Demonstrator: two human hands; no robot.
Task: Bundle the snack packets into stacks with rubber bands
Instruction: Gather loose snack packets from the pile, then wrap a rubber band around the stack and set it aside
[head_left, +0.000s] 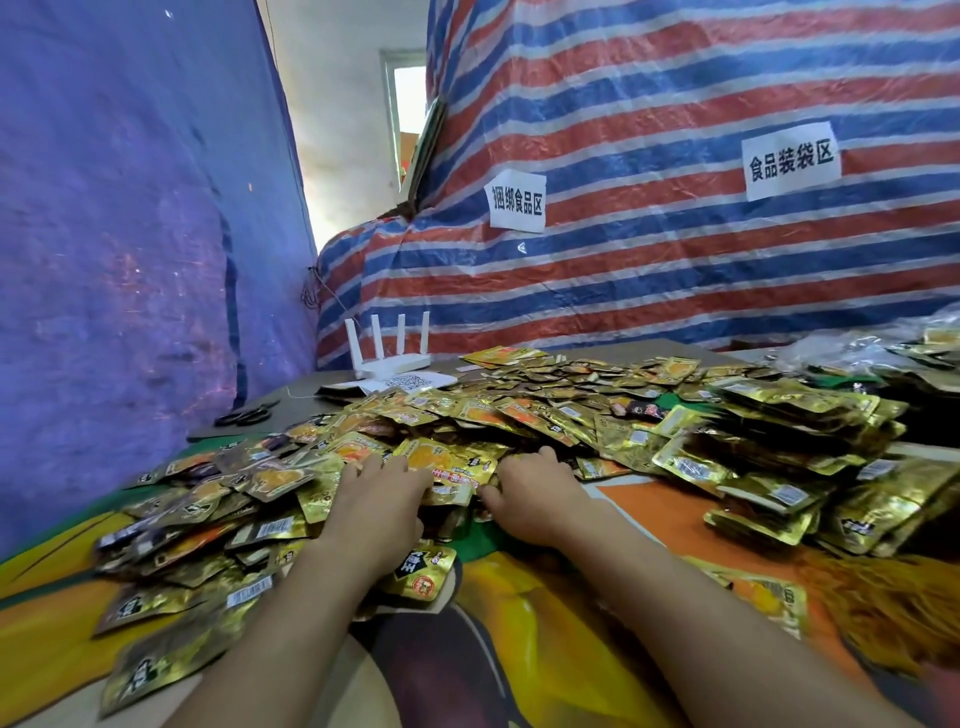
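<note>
Reaching: you are stretching both arms forward over the printed cloth (545, 649) and into the packets (467, 410).
Left hand (382, 499): it is lying palm down on the near edge of the pile with its fingertips sinking among the packets. You cannot tell whether it is pinching one or only pressing.
Right hand (535, 499): it is lying knuckles up just beside the left, with its thumb pointing toward the left hand. Its fingertips are hiding in the pile, so its grip cannot be told either.
Gold packet (452, 462): this one, with an orange picture, is lying on top of the pile between your two hands.
Packets: loose gold ones are spreading from beside your left forearm to the far side. They are overlapping, some showing the front and some the back.
Stacks (795, 415): to your right, packets are sitting in neater piles several layers high. Whether bands are holding them is not showing.
Heap (883, 608): an orange-brown tangle is lying to the right of your right forearm, too blurred to name.
Router (387, 358): it is standing white beyond the pile's far left corner, with four antennas pointing up.
Scissors (244, 415): they are lying left of the router, apart from the packets.
Tarp (675, 270): it is hanging behind everything, striped red, white and blue, and carrying two paper signs (517, 200).
Sheet (130, 234): it is hanging blue on your left.
</note>
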